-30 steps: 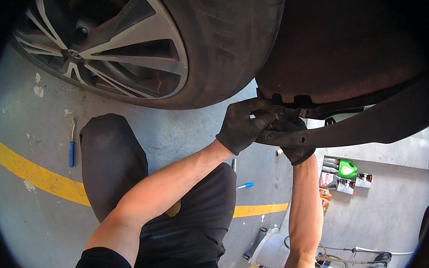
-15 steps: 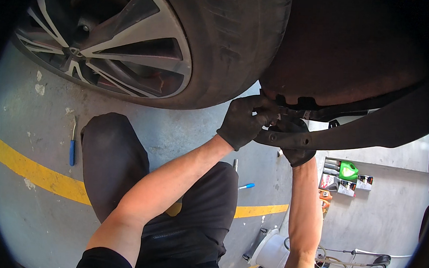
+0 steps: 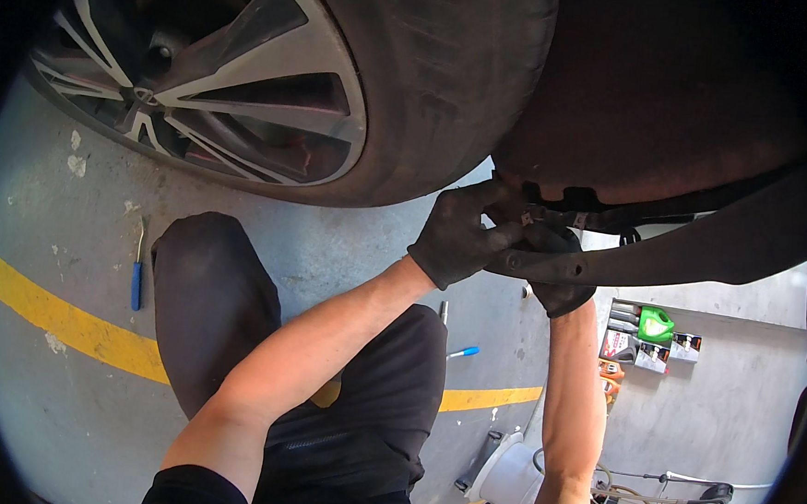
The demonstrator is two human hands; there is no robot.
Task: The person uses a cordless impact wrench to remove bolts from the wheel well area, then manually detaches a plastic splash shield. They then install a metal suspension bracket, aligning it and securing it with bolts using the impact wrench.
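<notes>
Both my hands wear black gloves and work at the lower corner of a wheel arch. My left hand (image 3: 460, 237) is closed in a pinch beside a small metal clip (image 3: 527, 220); its fingertips are dark against the liner, and what they hold is hard to make out. My right hand (image 3: 562, 297) reaches up behind the black plastic trim (image 3: 671, 255), with fingers showing above its edge, wrapped round it. Two holes mark the trim's near end. Above lies the dark wheel arch liner (image 3: 652, 110), its lower edge notched. A second clip (image 3: 579, 220) sits on that edge.
A tyre (image 3: 441, 97) with a spoked alloy wheel (image 3: 247, 85) stands close at the left. On the floor lie a blue-handled tool (image 3: 135, 282) and a small blue-tipped item (image 3: 464, 352). Bottles and boxes, one a green jug (image 3: 656, 323), stand right, above wheeled equipment (image 3: 510, 471).
My left fingers have shifted slightly, opening a small gap between thumb and fingers and baring the metal clip. The right hand stays at the trim.
</notes>
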